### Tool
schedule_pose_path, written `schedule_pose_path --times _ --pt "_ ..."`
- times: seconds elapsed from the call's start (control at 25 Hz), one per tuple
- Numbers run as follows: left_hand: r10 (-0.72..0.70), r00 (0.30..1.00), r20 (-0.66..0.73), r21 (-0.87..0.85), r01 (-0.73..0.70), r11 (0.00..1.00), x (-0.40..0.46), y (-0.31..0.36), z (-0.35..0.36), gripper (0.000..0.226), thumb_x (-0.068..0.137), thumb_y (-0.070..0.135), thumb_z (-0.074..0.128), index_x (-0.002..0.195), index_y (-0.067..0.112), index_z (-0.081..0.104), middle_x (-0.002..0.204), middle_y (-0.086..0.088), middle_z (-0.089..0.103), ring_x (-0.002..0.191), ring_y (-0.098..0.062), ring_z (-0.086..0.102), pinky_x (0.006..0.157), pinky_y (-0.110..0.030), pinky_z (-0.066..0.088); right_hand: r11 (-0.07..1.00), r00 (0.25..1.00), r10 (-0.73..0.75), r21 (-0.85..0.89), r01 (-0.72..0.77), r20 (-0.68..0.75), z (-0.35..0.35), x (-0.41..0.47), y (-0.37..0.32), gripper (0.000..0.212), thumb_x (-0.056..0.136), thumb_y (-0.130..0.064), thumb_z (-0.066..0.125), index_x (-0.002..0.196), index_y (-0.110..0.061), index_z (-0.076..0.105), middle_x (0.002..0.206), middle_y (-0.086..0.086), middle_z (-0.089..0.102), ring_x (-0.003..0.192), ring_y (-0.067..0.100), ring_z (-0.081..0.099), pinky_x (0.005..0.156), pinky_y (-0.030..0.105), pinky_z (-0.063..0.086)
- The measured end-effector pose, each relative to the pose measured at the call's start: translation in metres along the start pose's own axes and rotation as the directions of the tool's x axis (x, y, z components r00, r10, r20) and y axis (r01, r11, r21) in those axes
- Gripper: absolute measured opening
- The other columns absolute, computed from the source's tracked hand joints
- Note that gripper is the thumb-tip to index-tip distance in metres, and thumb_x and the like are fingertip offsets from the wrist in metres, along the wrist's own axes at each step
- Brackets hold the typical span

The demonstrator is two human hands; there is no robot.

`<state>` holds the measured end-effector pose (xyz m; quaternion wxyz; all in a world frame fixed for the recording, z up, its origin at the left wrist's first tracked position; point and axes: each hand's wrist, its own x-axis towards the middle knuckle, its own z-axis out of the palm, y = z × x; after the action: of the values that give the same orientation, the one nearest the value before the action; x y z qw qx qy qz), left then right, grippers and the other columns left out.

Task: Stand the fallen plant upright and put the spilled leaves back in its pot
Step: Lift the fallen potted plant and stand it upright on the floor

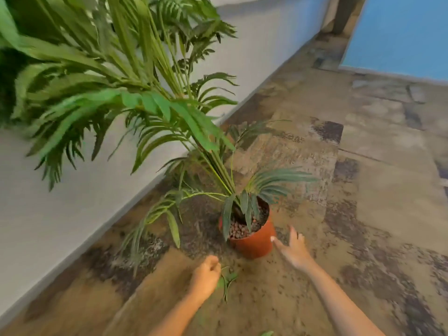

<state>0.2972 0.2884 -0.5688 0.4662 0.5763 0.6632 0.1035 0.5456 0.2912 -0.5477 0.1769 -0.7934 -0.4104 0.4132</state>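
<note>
The plant [135, 98], a tall green palm, stands in a terracotta pot [254, 243] on the patterned carpet, its stems leaning left toward the wall. Brown pebbles fill the pot. My right hand [292, 251] is spread open just right of the pot, thumb tip touching its side. My left hand [206, 275] is curled low in front of the pot, its fingers closed over loose green leaves [228, 281] lying on the carpet. Another loose leaf [266, 333] shows at the bottom edge.
A grey wall [72, 214] runs along the left, close behind the plant. A blue panel [400, 32] stands at the far right. Patterned brown and grey carpet [363, 190] stretches to the right of the pot.
</note>
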Motion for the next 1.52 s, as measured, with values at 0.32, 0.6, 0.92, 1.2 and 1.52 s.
schedule_pose_path --times 0.32,0.6,0.92,1.2,1.52 --pt "-0.144 0.956 0.256 -0.764 0.291 0.576 0.076 0.015 0.035 0.064 0.095 0.046 0.043 0.149 0.029 0.012 0.156 -0.006 0.021 0.094 -0.033 0.068 0.068 -0.041 0.057 0.861 0.998 0.064 0.505 -0.051 -0.008 0.034 0.080 -0.016 0.089 0.075 -0.058 0.064 0.146 -0.039 0.015 0.157 0.005 0.015 0.137 0.038 0.028 0.086 0.062 0.049" --pt "-0.111 0.953 0.283 -0.733 0.290 0.615 0.129 0.033 0.044 0.063 0.097 0.034 0.044 0.148 0.024 0.009 0.152 -0.010 0.031 0.060 -0.022 0.072 0.047 -0.031 0.056 0.845 0.995 0.067 0.527 -0.093 0.067 0.044 0.114 -0.025 0.060 0.089 -0.016 0.044 0.133 -0.050 0.022 0.146 0.006 0.031 0.123 0.044 0.041 0.053 0.055 0.057" --pt "-0.060 0.950 0.306 -0.764 0.283 0.579 0.142 0.039 0.058 0.066 0.102 0.021 0.024 0.140 0.031 -0.029 0.141 -0.022 0.044 0.052 -0.017 0.069 0.051 -0.031 0.059 0.874 0.995 0.085 0.484 -0.049 -0.052 0.039 0.112 -0.029 0.064 0.090 0.000 0.039 0.142 -0.035 0.024 0.145 0.014 0.037 0.091 0.049 0.057 0.047 0.057 0.054" --pt "0.017 0.951 0.310 -0.780 0.244 0.576 0.151 0.023 0.052 0.052 0.101 0.008 0.028 0.138 0.029 -0.002 0.101 -0.013 0.062 0.054 -0.020 0.069 0.051 -0.034 0.059 0.888 0.972 0.116 0.459 -0.009 -0.206 0.051 0.104 -0.035 0.065 0.086 0.001 0.037 0.142 -0.032 0.032 0.133 0.019 0.050 0.055 0.042 0.065 0.035 0.043 0.053" --pt "0.003 0.971 0.239 -0.780 0.190 0.596 0.151 0.007 0.009 0.023 0.102 0.015 0.032 0.113 0.030 0.018 0.087 -0.006 0.058 0.052 -0.023 0.067 0.050 -0.038 0.059 0.819 0.973 0.137 0.574 -0.005 -0.187 0.087 0.113 -0.054 0.064 0.075 0.010 0.034 0.133 -0.013 0.045 0.122 0.027 0.055 0.079 0.049 0.061 0.034 0.041 0.053"
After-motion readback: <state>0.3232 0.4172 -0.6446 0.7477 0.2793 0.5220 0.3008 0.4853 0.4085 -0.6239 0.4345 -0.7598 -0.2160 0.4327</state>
